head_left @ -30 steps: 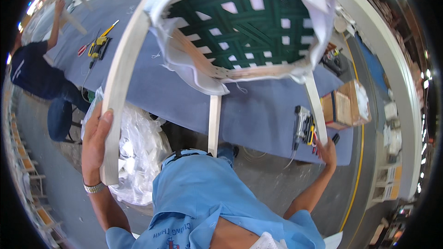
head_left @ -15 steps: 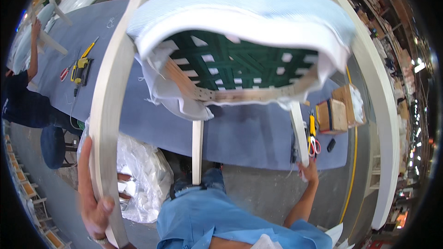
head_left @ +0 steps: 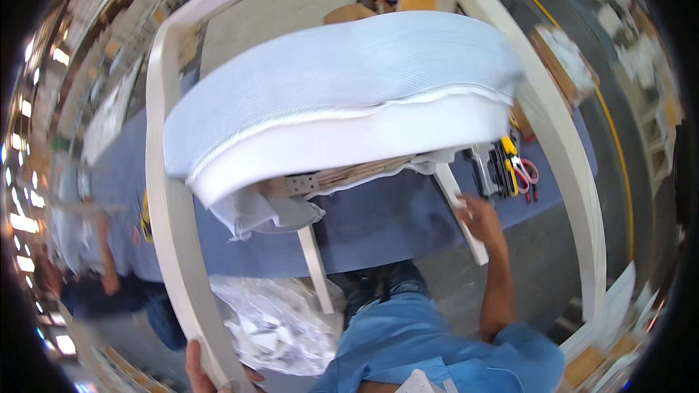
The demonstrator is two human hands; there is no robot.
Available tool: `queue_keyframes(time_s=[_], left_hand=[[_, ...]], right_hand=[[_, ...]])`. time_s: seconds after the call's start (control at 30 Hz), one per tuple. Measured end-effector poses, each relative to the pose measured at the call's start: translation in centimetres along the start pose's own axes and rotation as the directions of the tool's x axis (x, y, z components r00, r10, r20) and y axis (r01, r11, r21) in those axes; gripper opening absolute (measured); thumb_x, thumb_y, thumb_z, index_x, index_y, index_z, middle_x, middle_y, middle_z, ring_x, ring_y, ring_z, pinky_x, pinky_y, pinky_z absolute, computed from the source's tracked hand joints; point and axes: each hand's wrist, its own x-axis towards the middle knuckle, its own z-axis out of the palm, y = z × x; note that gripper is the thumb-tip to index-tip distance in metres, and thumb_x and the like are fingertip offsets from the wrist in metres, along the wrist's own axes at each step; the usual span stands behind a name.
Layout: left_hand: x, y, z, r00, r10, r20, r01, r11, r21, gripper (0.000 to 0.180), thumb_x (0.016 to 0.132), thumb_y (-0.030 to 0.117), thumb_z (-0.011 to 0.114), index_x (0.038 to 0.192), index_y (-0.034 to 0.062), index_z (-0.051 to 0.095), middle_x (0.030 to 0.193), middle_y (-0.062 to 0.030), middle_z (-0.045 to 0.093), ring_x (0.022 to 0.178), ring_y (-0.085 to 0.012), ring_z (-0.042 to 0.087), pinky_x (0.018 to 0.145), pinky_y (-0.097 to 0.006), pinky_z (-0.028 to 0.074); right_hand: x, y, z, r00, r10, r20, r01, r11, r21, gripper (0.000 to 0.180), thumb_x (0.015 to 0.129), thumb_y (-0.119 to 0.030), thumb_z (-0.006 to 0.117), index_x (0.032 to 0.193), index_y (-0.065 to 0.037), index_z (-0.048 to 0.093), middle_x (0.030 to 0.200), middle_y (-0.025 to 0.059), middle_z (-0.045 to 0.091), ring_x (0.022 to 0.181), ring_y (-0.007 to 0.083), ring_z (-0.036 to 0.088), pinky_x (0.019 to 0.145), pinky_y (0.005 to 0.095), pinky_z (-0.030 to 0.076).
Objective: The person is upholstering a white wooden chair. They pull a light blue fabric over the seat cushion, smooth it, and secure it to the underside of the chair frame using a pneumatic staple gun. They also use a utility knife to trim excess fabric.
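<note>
A pale wooden chair with a light-blue upholstered seat [head_left: 342, 76] and a white fabric border is tilted up in front of me. Loose fabric hangs from the seat's underside, where part of the wooden frame shows. Low on the left, my left hand [head_left: 204, 371] is wrapped round the long curved chair post [head_left: 178, 240]; the picture's lower edge cuts the hand off. At the right, my right hand [head_left: 482, 220] grips a short chair leg [head_left: 449, 183] with its fingers closed. The other short leg [head_left: 314, 269] hangs free near my waist.
Beneath the chair is a grey-blue covered table [head_left: 386, 225]. Red-handled scissors [head_left: 526, 171] and yellow-and-black tools [head_left: 507, 164] lie at its right end, near a box [head_left: 564, 65]. A clear plastic bag [head_left: 280, 324] stands below the near edge. A co-worker [head_left: 109, 291] is at the left.
The chair has tipped, so the green webbing under its seat no longer shows. My right hand is higher up the short leg. My view has swung round.
</note>
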Motion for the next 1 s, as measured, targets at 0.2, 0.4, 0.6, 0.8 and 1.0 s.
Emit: queue_keyframes(time_s=[0.2,0.4,0.6,0.8,1.0], left_hand=[[-0.3,-0.1,0.0,0.994,0.066,0.090,-0.078,0.986,0.147,0.100,0.088,0.035,0.078,0.163,0.0018,0.020,0.140,-0.0194,0.053,0.104,-0.0230,0.060,0.089,-0.034,0.050],[0.2,1.4,0.2,0.951,0.157,0.265,-0.291,0.741,0.605,0.107,0.085,0.039,0.081,0.163,0.0024,0.019,0.157,-0.0232,0.036,0.136,-0.0337,0.047,0.107,-0.039,0.044],[3.8,12.2,3.9,0.743,0.302,0.597,-0.612,-0.054,0.789,0.089,0.090,0.027,0.077,0.160,0.0012,0.028,0.166,-0.0271,0.022,0.153,-0.0405,0.026,0.115,-0.051,0.038],[13.7,19.4,18.6,0.406,0.314,0.858,-0.821,-0.287,0.494,0.091,0.085,0.056,0.076,0.155,0.0080,0.043,0.163,-0.0272,0.031,0.145,-0.0448,0.041,0.115,-0.051,0.040],[25.4,19.4,32.5,0.164,0.160,0.973,-0.985,-0.030,0.171,0.082,0.099,0.054,0.061,0.156,-0.0001,0.038,0.161,-0.0279,0.034,0.148,-0.0407,0.037,0.122,-0.044,0.029]], right_hand=[[5.3,-16.7,-2.6,0.691,-0.704,-0.162,0.241,0.013,0.970,0.068,0.104,-0.058,0.051,0.138,0.001,0.053,0.119,0.0200,0.069,0.087,0.0276,0.071,0.081,0.0419,0.059],[6.2,-23.0,-5.0,0.834,-0.375,-0.406,0.476,0.114,0.872,0.049,0.109,-0.049,0.042,0.101,-0.004,0.058,0.074,0.0075,0.060,0.057,0.0158,0.059,0.052,0.0304,0.049],[5.2,-22.7,-5.0,0.779,-0.360,-0.514,0.623,0.349,0.700,0.051,0.107,-0.051,0.049,0.091,-0.003,0.059,0.063,0.0022,0.051,0.046,0.0113,0.052,0.041,0.0265,0.043],[6.8,-20.9,-5.0,0.699,-0.340,-0.629,0.712,0.409,0.570,0.045,0.106,-0.041,0.053,0.104,0.004,0.063,0.077,0.0053,0.059,0.055,0.0096,0.057,0.046,0.0252,0.047],[7.1,-21.5,-4.1,0.727,-0.343,-0.594,0.683,0.276,0.676,0.052,0.104,-0.040,0.057,0.126,0.007,0.057,0.078,0.0076,0.062,0.045,0.0103,0.056,0.039,0.0248,0.046]])
